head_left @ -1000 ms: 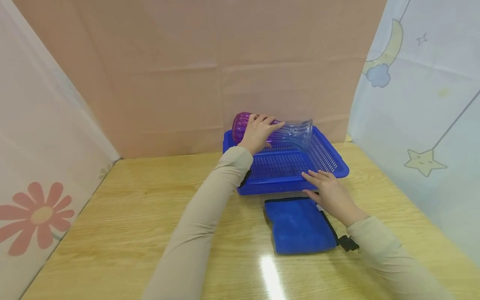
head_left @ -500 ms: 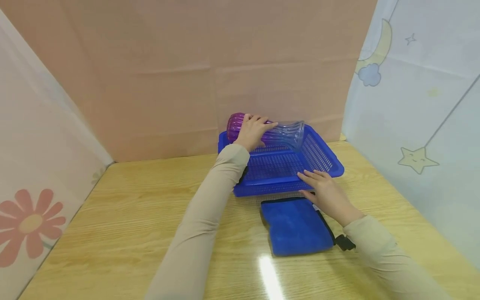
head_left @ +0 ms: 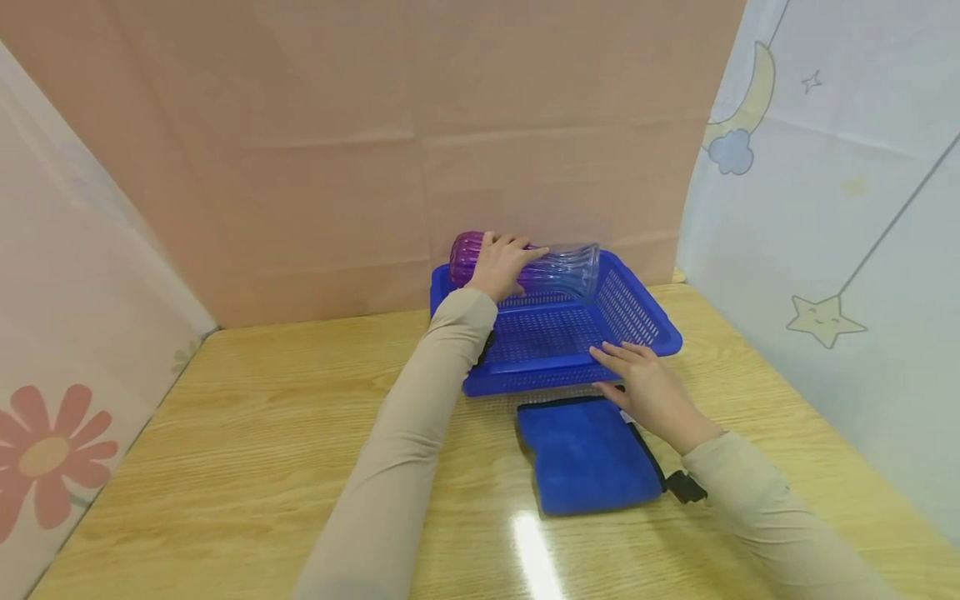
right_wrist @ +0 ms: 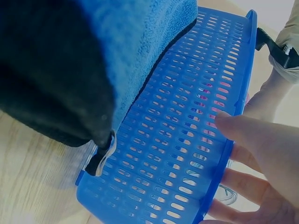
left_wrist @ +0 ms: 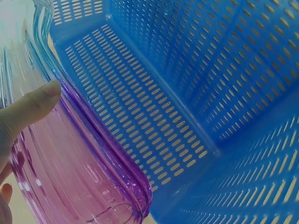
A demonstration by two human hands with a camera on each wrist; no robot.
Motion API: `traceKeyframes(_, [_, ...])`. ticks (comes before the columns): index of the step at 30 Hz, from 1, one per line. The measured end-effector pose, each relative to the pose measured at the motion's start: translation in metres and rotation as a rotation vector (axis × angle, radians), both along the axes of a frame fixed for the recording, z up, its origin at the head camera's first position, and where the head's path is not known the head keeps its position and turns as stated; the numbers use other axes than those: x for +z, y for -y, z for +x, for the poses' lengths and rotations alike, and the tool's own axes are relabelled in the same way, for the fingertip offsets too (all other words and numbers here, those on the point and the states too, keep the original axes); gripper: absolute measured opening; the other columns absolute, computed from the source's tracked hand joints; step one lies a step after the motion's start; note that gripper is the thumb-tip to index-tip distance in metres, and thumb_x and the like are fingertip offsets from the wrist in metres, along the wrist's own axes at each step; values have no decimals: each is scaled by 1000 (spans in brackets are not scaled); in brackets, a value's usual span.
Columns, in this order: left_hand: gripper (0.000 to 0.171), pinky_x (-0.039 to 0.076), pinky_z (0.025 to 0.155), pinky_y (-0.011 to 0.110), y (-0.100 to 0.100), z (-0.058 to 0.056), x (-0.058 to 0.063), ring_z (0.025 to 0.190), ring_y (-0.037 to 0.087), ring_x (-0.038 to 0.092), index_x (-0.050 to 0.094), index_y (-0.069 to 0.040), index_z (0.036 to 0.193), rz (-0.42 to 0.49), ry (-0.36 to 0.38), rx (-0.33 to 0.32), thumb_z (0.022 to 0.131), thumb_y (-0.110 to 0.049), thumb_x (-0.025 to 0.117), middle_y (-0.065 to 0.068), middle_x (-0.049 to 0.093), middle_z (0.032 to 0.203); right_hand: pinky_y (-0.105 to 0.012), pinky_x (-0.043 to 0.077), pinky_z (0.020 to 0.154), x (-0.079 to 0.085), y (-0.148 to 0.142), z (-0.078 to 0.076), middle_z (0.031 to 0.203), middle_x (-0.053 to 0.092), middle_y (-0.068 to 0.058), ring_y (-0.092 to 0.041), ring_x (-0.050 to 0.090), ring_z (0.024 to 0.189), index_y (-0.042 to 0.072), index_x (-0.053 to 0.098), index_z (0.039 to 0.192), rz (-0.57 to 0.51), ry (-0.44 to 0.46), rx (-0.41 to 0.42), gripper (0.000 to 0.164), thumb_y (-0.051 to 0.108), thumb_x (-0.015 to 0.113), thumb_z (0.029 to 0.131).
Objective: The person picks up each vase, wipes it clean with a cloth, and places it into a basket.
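Observation:
My left hand [head_left: 498, 268] grips a ribbed glass vase [head_left: 566, 271], purple at one end and fading through blue to clear at its flared mouth. The vase lies sideways over the back part of a blue slotted plastic basket [head_left: 551, 364], its mouth toward the right. From the left wrist view, the thumb presses on the glass vase [left_wrist: 70, 154] above the basket floor [left_wrist: 126, 93]. At the front, my right hand [head_left: 654, 392] holds the basket's rim. Its thumb lies on the outer wall and its fingers reach inside, as the right wrist view shows with the hand [right_wrist: 261, 163].
A folded blue cloth [head_left: 596, 458] with black edging and a black tab [head_left: 686, 487] lies on the wooden table [head_left: 285, 442] before the basket. A peach backdrop [head_left: 315, 167] stands behind, with patterned white sheets [head_left: 847, 217] at both sides.
The vase has come down slightly toward the basket in my left hand. The whole head view has shifted, so things appear a little farther left. My right hand stays at the rim.

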State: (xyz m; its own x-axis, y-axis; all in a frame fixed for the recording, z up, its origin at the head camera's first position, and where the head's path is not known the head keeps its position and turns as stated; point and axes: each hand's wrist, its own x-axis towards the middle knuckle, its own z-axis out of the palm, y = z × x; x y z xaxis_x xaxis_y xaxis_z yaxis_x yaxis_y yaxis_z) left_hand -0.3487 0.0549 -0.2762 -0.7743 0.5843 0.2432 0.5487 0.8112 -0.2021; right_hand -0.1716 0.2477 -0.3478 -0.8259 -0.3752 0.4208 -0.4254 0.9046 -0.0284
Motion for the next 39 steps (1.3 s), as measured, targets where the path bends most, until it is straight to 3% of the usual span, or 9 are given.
traceKeyframes(12, [81,30,100,39,0,-8,-5,128,22,46,40,-34,141,-8,107,9,70,-38,80,-4,49,141,-52,44,100,1,1,2,120,62,-24,-40,57,113,1,60,123,-2,19,-10,49,17,74,79])
traceKeyframes(19, [80,31,97,38,3,-14,-18,125,22,49,41,-31,141,6,145,28,71,-40,79,-5,50,140,-52,45,98,0,5,1,120,62,-23,-42,56,113,2,60,122,-8,22,-10,49,18,74,78])
traceKeyframes(25, [82,29,102,39,4,-15,-32,127,23,46,39,-32,142,-19,205,47,71,-38,80,-3,48,142,-51,45,98,-3,6,1,120,62,-23,-41,56,113,2,60,122,3,17,-10,50,19,74,78])
traceKeyframes(30, [82,29,104,39,5,-20,-41,123,24,50,40,-31,141,-26,198,67,70,-41,79,-4,49,141,-51,45,98,-3,5,1,119,62,-23,-40,57,113,1,61,122,6,3,-1,50,19,75,77])
traceKeyframes(39, [80,34,98,40,6,-19,-41,120,25,53,42,-28,140,-2,221,106,70,-42,79,-2,52,139,-51,45,98,-2,3,1,119,63,-23,-41,57,112,2,61,122,1,-9,-7,50,19,76,77])
